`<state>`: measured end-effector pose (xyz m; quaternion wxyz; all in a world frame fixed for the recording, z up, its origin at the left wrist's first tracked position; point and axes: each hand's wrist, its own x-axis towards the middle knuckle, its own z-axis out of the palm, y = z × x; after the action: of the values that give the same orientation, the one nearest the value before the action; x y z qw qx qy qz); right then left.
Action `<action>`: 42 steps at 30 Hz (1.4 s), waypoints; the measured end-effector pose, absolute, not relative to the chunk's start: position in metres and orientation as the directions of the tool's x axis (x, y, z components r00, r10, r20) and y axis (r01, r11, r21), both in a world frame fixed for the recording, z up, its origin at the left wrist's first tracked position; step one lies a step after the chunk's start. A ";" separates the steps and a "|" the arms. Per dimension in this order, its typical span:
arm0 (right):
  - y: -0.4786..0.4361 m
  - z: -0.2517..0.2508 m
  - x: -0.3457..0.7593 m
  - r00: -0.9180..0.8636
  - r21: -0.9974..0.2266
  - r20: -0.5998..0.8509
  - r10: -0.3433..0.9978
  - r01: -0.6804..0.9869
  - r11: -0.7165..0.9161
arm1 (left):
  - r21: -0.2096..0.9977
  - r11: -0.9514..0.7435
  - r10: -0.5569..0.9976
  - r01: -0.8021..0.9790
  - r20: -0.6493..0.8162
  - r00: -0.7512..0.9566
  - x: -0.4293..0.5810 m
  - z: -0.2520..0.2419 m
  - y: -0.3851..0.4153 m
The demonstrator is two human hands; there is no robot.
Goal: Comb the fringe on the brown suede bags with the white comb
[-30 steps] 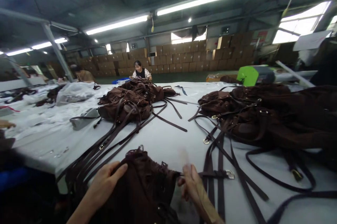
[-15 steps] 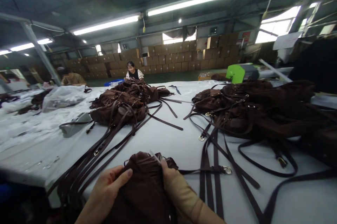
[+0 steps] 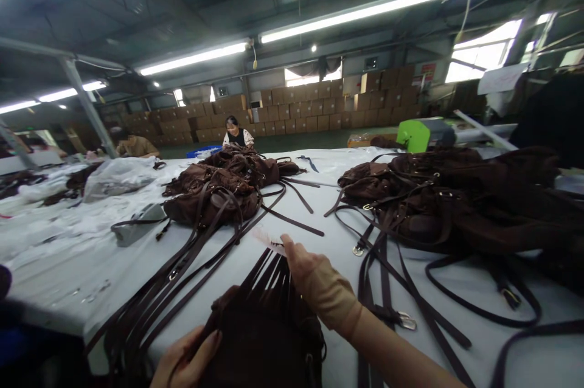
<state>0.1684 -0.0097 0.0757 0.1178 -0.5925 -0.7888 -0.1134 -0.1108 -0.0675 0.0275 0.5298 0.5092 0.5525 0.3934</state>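
Note:
A dark brown fabric bag (image 3: 264,333) is low in front of me, at the table's near edge. My left hand (image 3: 191,354) grips its left side, thumb on top and the other fingers partly hidden behind the cloth. Above the bag's upper right, my right hand (image 3: 301,263), in a tan wrist sleeve (image 3: 333,294), is closed on a pale translucent strip (image 3: 269,239), blurred by motion. Several dark strands (image 3: 269,272) stretch from the bag's top up towards this hand; whether they are cords or pulled cloth I cannot tell.
Brown bags (image 3: 214,193) with long straps are heaped ahead to the left, and another heap (image 3: 410,199) lies right, its buckled straps (image 3: 383,278) trailing nearby. Clear plastic (image 3: 118,175) covers the far left. A green machine (image 3: 415,134) stands behind. A person (image 3: 237,135) sits across the table.
My right hand has risen from the bag's top with the pale strip, and dark strands now stretch below it. My left hand has moved lower along the bag's side.

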 end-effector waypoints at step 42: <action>-0.034 0.101 0.185 -0.688 0.370 0.278 0.670 0.721 0.586 | 0.994 0.047 0.893 0.101 -0.087 0.441 -0.046 0.073 -0.039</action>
<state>0.1851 -0.0341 0.1013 0.0544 -0.3911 -0.8889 -0.2323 -0.0456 -0.0394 0.0735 0.5956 0.6050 0.4107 0.3326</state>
